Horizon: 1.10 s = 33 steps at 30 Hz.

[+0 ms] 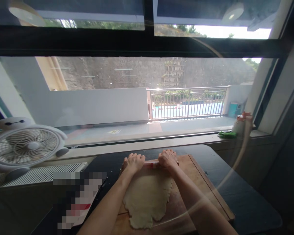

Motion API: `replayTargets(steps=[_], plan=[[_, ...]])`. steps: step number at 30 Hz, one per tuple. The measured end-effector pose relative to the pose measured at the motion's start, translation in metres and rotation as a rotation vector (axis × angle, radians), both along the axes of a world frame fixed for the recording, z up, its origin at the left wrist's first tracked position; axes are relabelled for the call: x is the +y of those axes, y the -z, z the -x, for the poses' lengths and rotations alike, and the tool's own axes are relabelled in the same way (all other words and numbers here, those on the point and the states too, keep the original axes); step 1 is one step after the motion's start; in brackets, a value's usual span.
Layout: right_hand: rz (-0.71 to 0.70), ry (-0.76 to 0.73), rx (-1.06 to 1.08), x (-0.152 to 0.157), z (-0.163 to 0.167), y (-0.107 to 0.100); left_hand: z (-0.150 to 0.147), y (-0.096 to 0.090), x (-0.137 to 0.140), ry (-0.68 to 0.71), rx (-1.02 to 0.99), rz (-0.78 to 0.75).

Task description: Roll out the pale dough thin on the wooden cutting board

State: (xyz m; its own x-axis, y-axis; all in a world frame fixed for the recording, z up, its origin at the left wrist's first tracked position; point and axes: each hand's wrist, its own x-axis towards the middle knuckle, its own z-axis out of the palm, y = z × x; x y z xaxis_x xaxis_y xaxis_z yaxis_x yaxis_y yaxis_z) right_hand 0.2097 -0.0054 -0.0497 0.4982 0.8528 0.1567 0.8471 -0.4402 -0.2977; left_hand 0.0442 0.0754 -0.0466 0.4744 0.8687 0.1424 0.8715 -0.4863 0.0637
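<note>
A flat sheet of pale dough (147, 195) with ragged edges lies on a wooden board (198, 182). Across its far end rests a rolling pin (152, 165), of which only a short stretch with red marks shows between the hands. My left hand (133, 162) is closed over the pin's left part, fingers bent over the far side. On the right part, my right hand (168, 158) grips it the same way. Both forearms reach forward on either side of the dough. The pin's ends are mostly covered by the hands.
The board lies on a dark table (249, 199). Left of my left arm is a flat, partly blurred-out item (88, 199). A white fan (32, 147) stands far left. A spray bottle (241, 124) and a green cloth (227, 134) sit on the windowsill.
</note>
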Motion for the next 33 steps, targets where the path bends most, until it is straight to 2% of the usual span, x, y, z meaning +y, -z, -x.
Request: replayTargets(steps=[5, 10, 24, 33], plan=[[0.038, 0.01, 0.03, 0.017, -0.009, 0.004, -0.009, -0.001, 0.018, -0.014, 0.048, 0.028], [0.033, -0.004, 0.032, 0.007, -0.005, 0.004, -0.003, -0.003, 0.006, 0.028, 0.079, 0.0], [-0.166, -0.041, -0.09, -0.066, 0.036, 0.004, 0.033, 0.001, -0.059, 0.027, -0.03, -0.17], [-0.241, -0.123, -0.145, -0.112, 0.053, 0.008, 0.057, -0.006, -0.086, 0.101, -0.122, -0.119]])
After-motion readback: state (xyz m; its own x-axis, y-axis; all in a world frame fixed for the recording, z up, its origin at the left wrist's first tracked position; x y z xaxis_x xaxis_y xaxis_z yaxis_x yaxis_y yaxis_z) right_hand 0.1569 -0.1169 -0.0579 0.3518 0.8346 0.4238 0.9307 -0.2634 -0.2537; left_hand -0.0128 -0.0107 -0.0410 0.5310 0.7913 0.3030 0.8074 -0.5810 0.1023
